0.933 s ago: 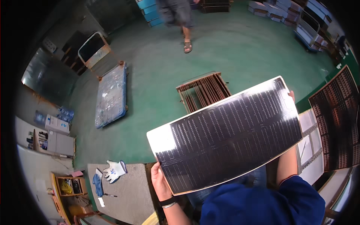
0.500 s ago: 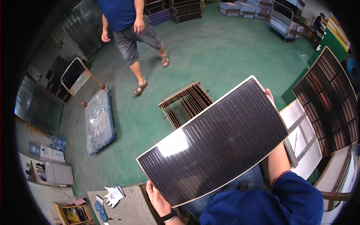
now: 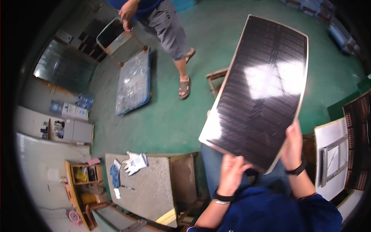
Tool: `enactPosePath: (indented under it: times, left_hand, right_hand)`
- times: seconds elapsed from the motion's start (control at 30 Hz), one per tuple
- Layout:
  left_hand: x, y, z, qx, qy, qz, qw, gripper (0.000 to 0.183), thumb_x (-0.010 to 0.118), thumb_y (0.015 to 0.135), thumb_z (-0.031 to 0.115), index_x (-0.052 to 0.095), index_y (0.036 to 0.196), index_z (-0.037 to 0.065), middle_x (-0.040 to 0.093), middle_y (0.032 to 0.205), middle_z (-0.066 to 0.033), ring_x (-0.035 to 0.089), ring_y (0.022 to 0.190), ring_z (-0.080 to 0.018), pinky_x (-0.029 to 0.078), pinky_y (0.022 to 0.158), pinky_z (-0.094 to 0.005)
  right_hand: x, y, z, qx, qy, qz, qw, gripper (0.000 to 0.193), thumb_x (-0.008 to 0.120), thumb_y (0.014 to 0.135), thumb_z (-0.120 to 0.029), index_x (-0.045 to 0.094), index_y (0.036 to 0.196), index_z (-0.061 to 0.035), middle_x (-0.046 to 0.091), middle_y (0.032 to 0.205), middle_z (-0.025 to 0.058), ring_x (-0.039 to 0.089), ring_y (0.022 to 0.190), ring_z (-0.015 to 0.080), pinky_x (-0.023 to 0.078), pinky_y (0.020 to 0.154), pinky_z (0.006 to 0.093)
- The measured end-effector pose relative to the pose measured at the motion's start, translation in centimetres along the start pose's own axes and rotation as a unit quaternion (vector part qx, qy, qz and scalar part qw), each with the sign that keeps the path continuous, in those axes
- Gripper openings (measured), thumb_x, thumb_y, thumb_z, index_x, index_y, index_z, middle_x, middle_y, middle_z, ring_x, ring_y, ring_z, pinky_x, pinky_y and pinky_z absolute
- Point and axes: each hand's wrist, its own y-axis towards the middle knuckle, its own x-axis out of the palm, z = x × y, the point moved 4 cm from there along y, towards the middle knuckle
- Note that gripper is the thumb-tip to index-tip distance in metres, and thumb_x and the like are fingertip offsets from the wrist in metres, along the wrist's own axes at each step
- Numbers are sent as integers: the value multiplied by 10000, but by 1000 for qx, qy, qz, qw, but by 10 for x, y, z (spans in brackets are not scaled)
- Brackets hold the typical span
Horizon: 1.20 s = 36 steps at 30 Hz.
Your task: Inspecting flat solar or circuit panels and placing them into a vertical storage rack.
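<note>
A large, dark, glossy panel (image 3: pixel 266 92) with fine rows of patterning and a thin pale edge is tilted up in front of me, long side running away. It looks like a printed circuit panel, and bright light reflects off its middle. My left hand (image 3: pixel 231 174) pinches its near short edge, thumb on top. On the right long edge, near the lower corner, my right hand (image 3: pixel 292 149) is closed, with some fingers hidden behind the panel. Partly covered by the panel, a slatted rack (image 3: pixel 216 79) stands on the floor beyond.
A grey-topped table (image 3: pixel 150 189) at my left bears a white glove (image 3: pixel 134 162), a blue glove (image 3: pixel 115 176) and a pen. Another person (image 3: pixel 170 31) stands ahead near a flatbed trolley (image 3: pixel 134 83). Dark patterned panels (image 3: pixel 357 143) and a white framed board (image 3: pixel 330 154) stand at right.
The panel has turned from lying crosswise to pointing away from me. My left hand has moved to the near short edge, my right to the long side. The other person has come closer.
</note>
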Motion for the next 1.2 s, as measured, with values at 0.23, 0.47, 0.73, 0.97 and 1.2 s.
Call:
enactPosePath:
  times: [0.23, 0.47, 0.73, 0.97, 1.2]
  left_hand:
    - [65, -11, 32, 158, 391, -265, 867, 322, 472, 959, 159, 497, 1255, 35, 493, 1305, -163, 534, 1139, -253, 440, 934, -363]
    - [137, -31, 109, 90, -116, -473, 869, 212, 492, 924, 18, 588, 1082, -86, 593, 1089, -226, 605, 944, -332, 505, 783, -361]
    - [112, -6, 97, 30, -94, -518, 850, 228, 478, 933, 40, 571, 1095, -90, 587, 1082, -204, 611, 926, -314, 509, 773, -345]
    - [61, 35, 71, 80, 377, -257, 886, 162, 488, 905, 28, 620, 988, -16, 616, 1013, -153, 603, 942, -292, 472, 838, -379]
    - [-80, 70, 36, 124, 774, 130, 607, 259, 535, 805, 5, 616, 1033, 98, 503, 1255, -88, 382, 1274, -303, 183, 1076, -545]
  right_hand:
    - [-48, 84, 42, -109, -210, 27, 971, 406, 436, 977, -134, 393, 1320, 79, 529, 1251, 129, 518, 1113, 152, 390, 964, 269]
    - [-25, 108, 144, -203, -500, 19, 842, 363, 454, 957, -115, 444, 1298, 10, 577, 1176, 228, 589, 1068, 284, 446, 886, 321]
    - [-29, 110, 209, -191, -563, -43, 803, 386, 458, 918, -57, 452, 1304, -38, 585, 786, 266, 590, 629, 380, 456, 585, 422]
    - [-14, 127, 208, -97, -553, -79, 824, 382, 457, 905, -45, 448, 1287, -28, 593, 873, 284, 594, 768, 429, 475, 646, 438]
    - [-3, 145, 238, -81, -590, -84, 799, 374, 457, 896, -51, 462, 1270, -28, 586, 773, 281, 588, 686, 430, 464, 593, 484]
